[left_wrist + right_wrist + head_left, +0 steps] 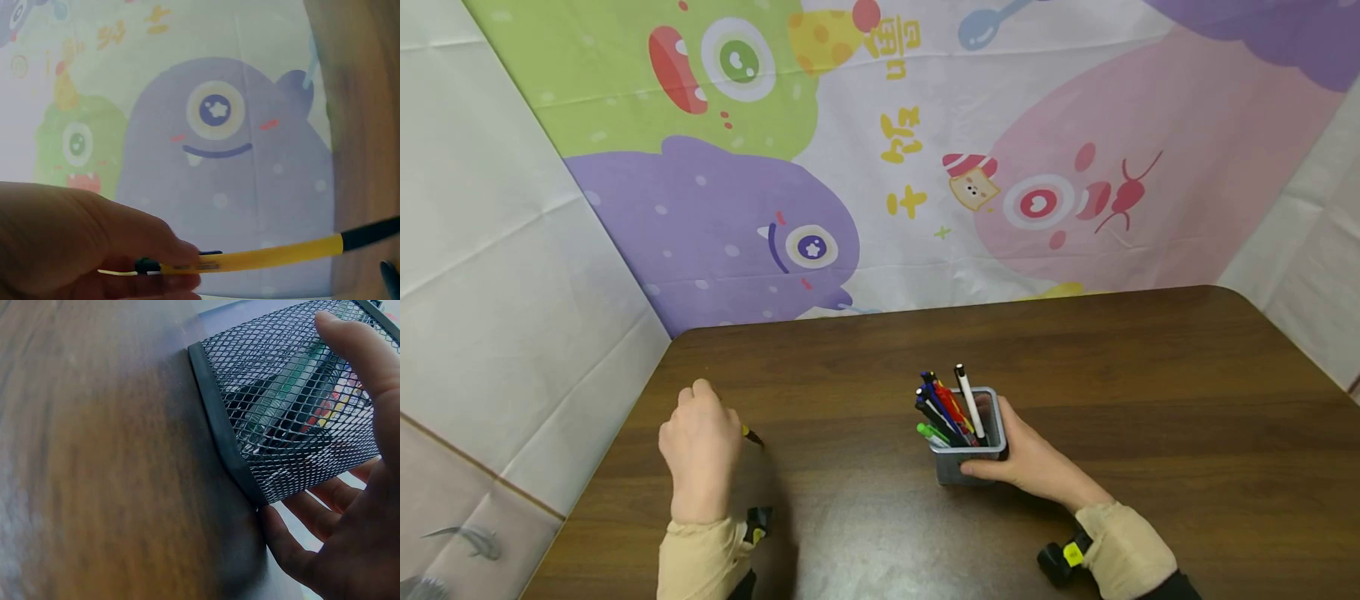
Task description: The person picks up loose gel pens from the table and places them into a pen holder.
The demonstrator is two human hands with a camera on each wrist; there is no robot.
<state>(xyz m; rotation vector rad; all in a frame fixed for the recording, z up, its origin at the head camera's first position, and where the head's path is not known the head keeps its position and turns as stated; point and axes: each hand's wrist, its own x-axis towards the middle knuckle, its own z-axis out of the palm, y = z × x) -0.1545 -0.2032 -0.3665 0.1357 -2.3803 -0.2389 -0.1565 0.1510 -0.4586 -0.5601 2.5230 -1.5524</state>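
My left hand [702, 437], at the left of the table, pinches a yellow pen [275, 254] with black ends between thumb and fingers. In the head view most of that pen is hidden by the hand, and a yellow and black end [752, 435] shows beside it. My right hand [1037, 462] grips a dark mesh pen holder [951, 468] from its right side, thumb across the near face. Several pens stand in the holder, among them a white pen [970, 404] with a black top, a red one [951, 404] and a green one [931, 433].
The brown wooden table [865, 542] runs back to a cartoon-printed cloth [910, 267]. White sheeting [512, 250] hangs along the left side. A small dark, rounded object [391, 278] pokes into the left wrist view at its right edge.
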